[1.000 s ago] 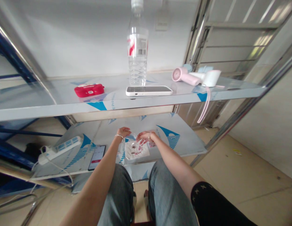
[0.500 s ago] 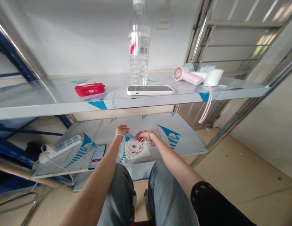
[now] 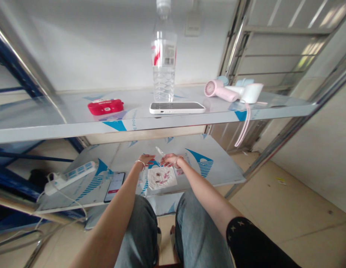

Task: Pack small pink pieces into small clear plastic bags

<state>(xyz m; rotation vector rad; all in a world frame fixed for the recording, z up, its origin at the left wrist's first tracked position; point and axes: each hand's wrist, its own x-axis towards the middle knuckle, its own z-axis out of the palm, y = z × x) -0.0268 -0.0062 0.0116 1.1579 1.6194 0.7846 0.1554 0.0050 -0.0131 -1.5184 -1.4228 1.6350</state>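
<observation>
Working off the head cam, I've got both hands low over the lower shelf (image 3: 217, 160), fingertips near each other. R hand (image 3: 169, 160): grip looks closed on a clear plastic pc (image 3: 160, 151), which sticks up past the fingers toward the back of the shelf. L hand (image 3: 146, 159): fingers bent and pointing in at the R hand; too small for me to tell if its grip is open, closed or on smth.

Just in front of the hands, on my side, a white sheet (image 3: 162, 178) w/ pink-red print lies flat on the lower shelf, small dark marks or bits on its L half, can't tell which. A clear packet (image 3: 179, 171) w/ reddish contents sits by its R edge, partly under the R wrist. Well to the L I see a phone w/ lit screen (image 3: 115, 187), then a white power strip (image 3: 71, 178) w/ its cord trailing over the front edge.

Upper shelf (image 3: 139, 121), L to R: red case (image 3: 106, 107), clear bottle (image 3: 164, 56) standing upright behind a white-cased phone (image 3: 177, 107), pink handheld fan (image 3: 221, 91) on its side, white cup-like item (image 3: 252, 93), pink strap (image 3: 242, 128) hanging off the front edge
</observation>
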